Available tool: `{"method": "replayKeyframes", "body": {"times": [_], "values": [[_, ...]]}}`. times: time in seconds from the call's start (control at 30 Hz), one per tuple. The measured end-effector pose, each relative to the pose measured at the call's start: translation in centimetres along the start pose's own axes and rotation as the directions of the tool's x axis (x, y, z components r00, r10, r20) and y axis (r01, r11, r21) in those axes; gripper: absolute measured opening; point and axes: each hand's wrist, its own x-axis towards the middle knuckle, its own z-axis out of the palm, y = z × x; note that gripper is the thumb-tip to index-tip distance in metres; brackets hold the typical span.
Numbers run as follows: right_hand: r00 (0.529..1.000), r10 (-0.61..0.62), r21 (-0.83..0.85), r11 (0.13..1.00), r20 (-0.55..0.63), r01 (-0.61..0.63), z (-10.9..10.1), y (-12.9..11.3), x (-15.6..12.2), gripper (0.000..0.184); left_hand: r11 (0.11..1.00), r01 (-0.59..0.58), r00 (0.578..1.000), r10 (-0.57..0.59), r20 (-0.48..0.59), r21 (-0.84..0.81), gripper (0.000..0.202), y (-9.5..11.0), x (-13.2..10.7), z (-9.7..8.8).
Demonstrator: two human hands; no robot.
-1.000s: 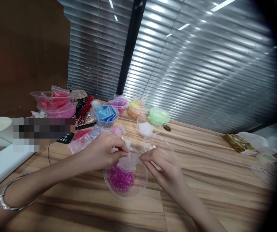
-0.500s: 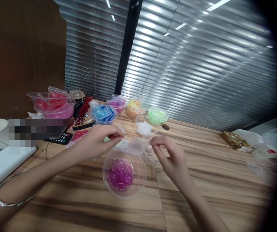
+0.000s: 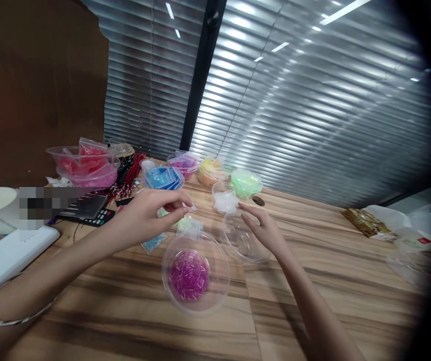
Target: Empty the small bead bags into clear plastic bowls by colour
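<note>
My left hand hovers behind a clear bowl of purple tube beads. Its thumb and fingertips nearly meet, and a bit of clear plastic shows beside them; whether they grip it is unclear. With fingers stretched and apart, my right hand reaches over an empty clear bowl. Its index fingertip is close to a small clear cup with white bags. Below my left hand lie a small bag of blue beads and a pale bag.
Along the back stand bowls of blue packets, purple, orange-yellow and green material. A large bowl of red packets, a remote and a white box are left. A golden packet lies right.
The translucent bag between my hands no longer shows there. My right hand has opened from a pinch, fingers stretching toward the white bags. My left hand has hardly moved.
</note>
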Motion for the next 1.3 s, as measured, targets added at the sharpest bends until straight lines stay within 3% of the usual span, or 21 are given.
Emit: {"method": "replayKeyframes", "body": {"times": [0.23, 0.37, 0.5, 0.67, 0.77, 0.87, 1.0, 1.17, 1.23, 1.3], "values": [[0.999, -0.002, 0.016, 1.0, 0.044, 0.002, -1.7, -2.0, 0.5, 0.03, 0.998, -0.058, 0.998, 0.057, 0.019, 0.039, 0.016, -0.3, 0.3, 0.3], [0.994, -0.047, 0.042, 0.998, 0.098, 0.043, -1.0, -4.9, 3.8, 0.031, 0.992, -0.108, 0.987, 0.1, 0.122, 0.058, 0.017, 0.3, 0.4, 1.1], [0.976, -0.136, 0.017, 0.991, 0.173, 0.135, 2.5, -7.1, 9.6, 0.022, 0.987, -0.139, 0.969, 0.119, 0.215, 0.08, 0.016, 0.8, 0.3, 1.5], [0.965, -0.18, -0.098, 0.975, 0.19, 0.201, 8.2, -7.3, 16.4, 0.027, 0.982, -0.131, 0.954, 0.087, 0.286, 0.137, 0.015, 0.9, -0.2, 0.8], [0.96, -0.189, -0.151, 0.963, 0.204, 0.222, 10.7, -6.8, 18.8, 0.03, 0.975, -0.139, 0.957, 0.088, 0.278, 0.172, 0.016, 1.0, -0.4, 0.4], [0.957, -0.195, -0.195, 0.951, 0.215, 0.238, 11.8, -6.5, 19.8, 0.028, 0.972, -0.145, 0.959, 0.092, 0.268, 0.186, 0.015, 1.1, -0.3, 0.2], [0.962, -0.22, -0.233, 0.939, 0.164, 0.254, 11.1, -6.4, 20.0, 0.024, 0.973, -0.135, 0.961, 0.082, 0.265, 0.188, 0.015, 1.1, -0.1, -0.2], [0.966, -0.258, -0.233, 0.939, 0.006, 0.252, 7.3, -7.3, 18.4, 0.022, 0.974, -0.14, 0.964, 0.093, 0.249, 0.178, 0.019, 0.3, 0.1, 0.0], [0.961, -0.266, -0.216, 0.946, -0.08, 0.244, 5.2, -8.1, 16.7, 0.019, 0.974, -0.161, 0.972, 0.129, 0.195, 0.157, 0.02, -0.2, 0.2, 0.4], [0.95, -0.263, -0.181, 0.956, -0.167, 0.232, 3.1, -9.2, 14.3, 0.019, 0.973, -0.185, 0.982, 0.176, 0.073, 0.141, 0.017, -0.8, 0.3, 0.9]]}}
